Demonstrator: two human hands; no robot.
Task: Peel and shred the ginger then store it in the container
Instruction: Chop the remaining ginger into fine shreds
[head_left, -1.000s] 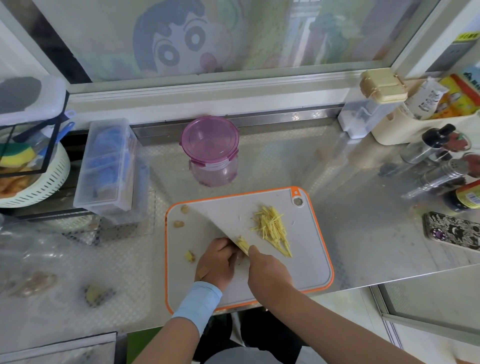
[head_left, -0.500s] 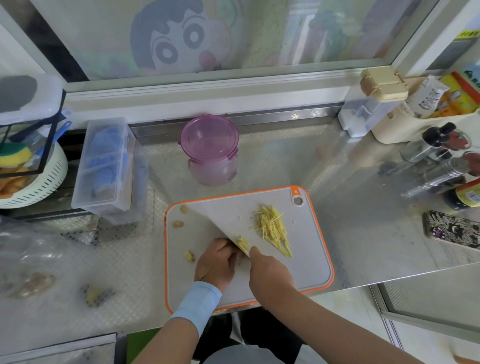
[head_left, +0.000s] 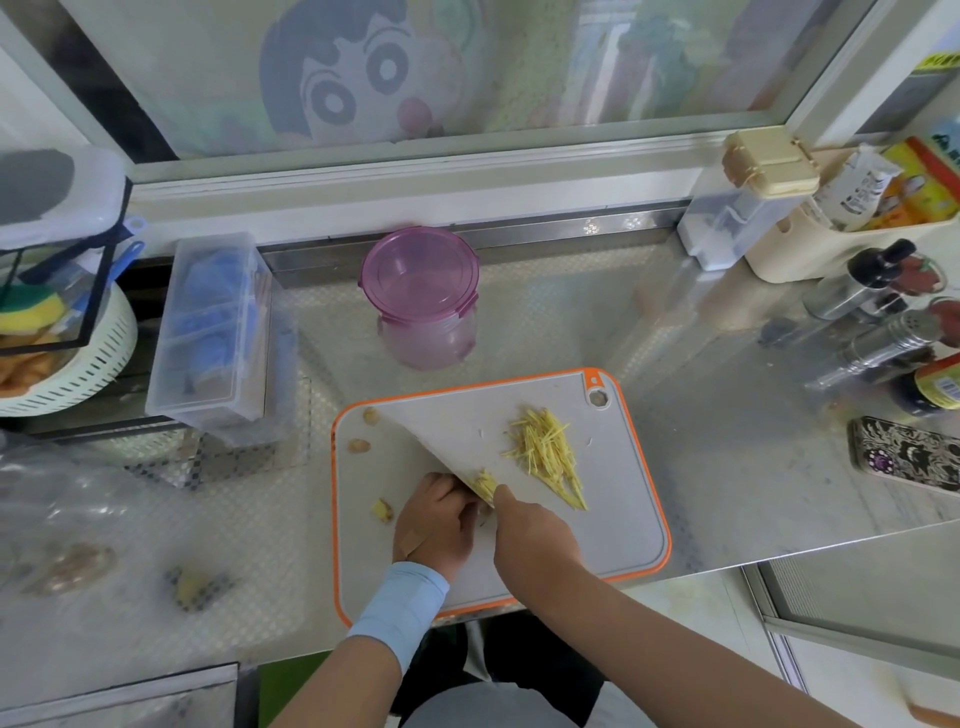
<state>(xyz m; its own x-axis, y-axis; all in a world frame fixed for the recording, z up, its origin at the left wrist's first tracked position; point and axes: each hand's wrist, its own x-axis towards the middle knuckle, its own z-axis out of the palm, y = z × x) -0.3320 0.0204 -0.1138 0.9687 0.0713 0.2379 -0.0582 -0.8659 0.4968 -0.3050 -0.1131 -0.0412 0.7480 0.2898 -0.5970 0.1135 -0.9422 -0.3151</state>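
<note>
Left hand: in the head view, the left hand (head_left: 436, 525) lies knuckles up on the cutting board (head_left: 618, 525). Its fingers are curled and pressed together over the ginger piece (head_left: 483, 483), pinning it down. A pale blue wristband (head_left: 400, 608) circles the wrist.
Right hand: the right hand (head_left: 535, 535) reaches in from the lower right, fingers wrapped round the handle of the knife (head_left: 452, 447). The handle is hidden in the fist.
Knife: a broad, flat, mirror-like blade, tilted, meeting the ginger piece just beside the left fingertips.
Ginger shreds: the ginger shreds (head_left: 545, 452) are thin yellow strips heaped on the board right of the blade.
Cutting board: a grey rounded rectangle with an orange rim.
Container: the container (head_left: 421, 296) is round, translucent purple plastic with its lid clipped on, standing on the desk (head_left: 727, 441) behind the board.
Desk: shiny embossed metal.
Writing: the labels on the bottles (head_left: 883, 343) are too blurred to read.
</note>
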